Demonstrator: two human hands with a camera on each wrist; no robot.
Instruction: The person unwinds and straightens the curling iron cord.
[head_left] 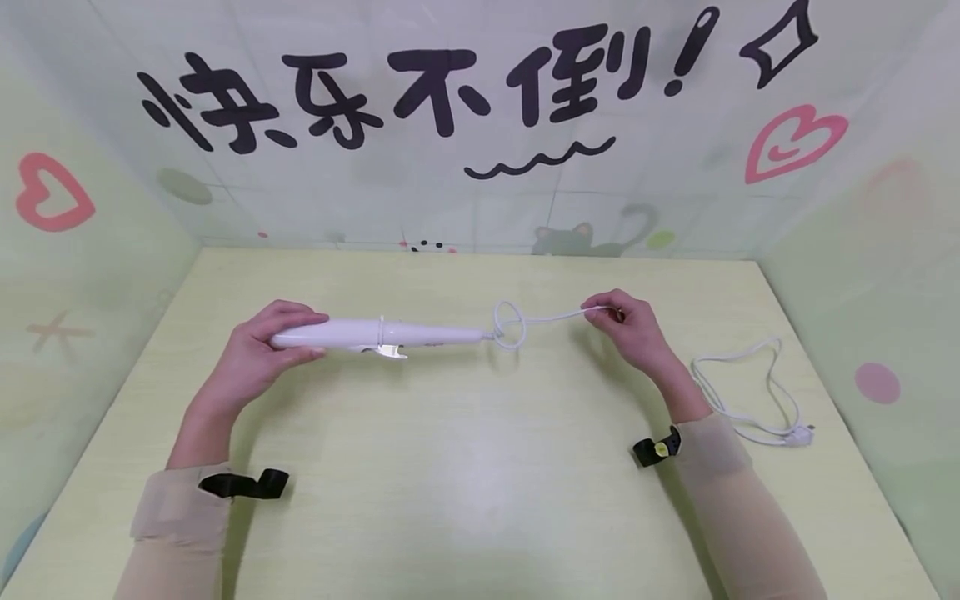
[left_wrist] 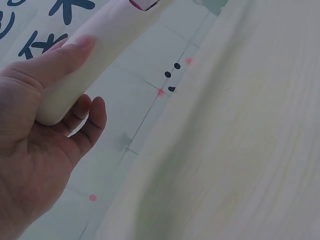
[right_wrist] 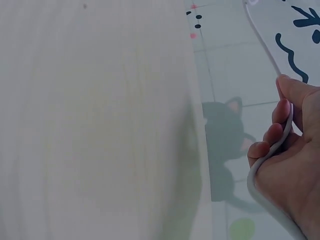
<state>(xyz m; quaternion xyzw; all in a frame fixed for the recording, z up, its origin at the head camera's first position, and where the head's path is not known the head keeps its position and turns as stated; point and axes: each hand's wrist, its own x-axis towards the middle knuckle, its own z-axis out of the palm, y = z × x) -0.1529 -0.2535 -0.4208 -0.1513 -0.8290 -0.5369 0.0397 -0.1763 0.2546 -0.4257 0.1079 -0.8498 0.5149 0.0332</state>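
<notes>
A long white curling iron (head_left: 352,334) lies across the view, its small clamp lever on the near side at mid-length. My left hand (head_left: 264,346) grips its thick end, thumb on one side and fingers on the other, as the left wrist view shows of the barrel (left_wrist: 75,70). From the thin end runs a white cord (head_left: 551,319), which makes one small loop close to the iron. Out to the right, my right hand (head_left: 626,327) pinches this cord between thumb and forefinger. In the right wrist view the cord (right_wrist: 264,192) passes across the palm.
Beyond my right wrist, the rest of the cord lies in loose bends on the pale wooden table (head_left: 465,467), with its white plug (head_left: 799,436) near the right edge. Printed walls (head_left: 420,192) enclose the table at the back and both sides.
</notes>
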